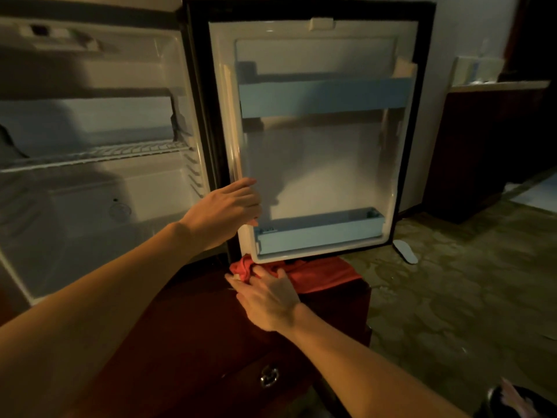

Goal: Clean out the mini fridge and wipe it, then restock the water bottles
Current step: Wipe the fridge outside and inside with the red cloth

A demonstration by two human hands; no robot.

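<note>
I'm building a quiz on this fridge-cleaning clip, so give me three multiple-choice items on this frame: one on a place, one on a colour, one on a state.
1. Where does the cloth lie?
A. on the wire shelf
B. on the dark wooden cabinet under the open door's lower edge
C. in the upper door shelf

2. What colour is the cloth?
A. red
B. white
C. green

3. How is the fridge door?
A. shut
B. taken off
C. swung open, its shelves empty

Answers:
1 B: the cloth rests on the cabinet top below the door, with the right hand on it.
2 A: it shows red beside the hand.
3 C: the door's inner side faces the camera and the left hand is at its edge.
</note>
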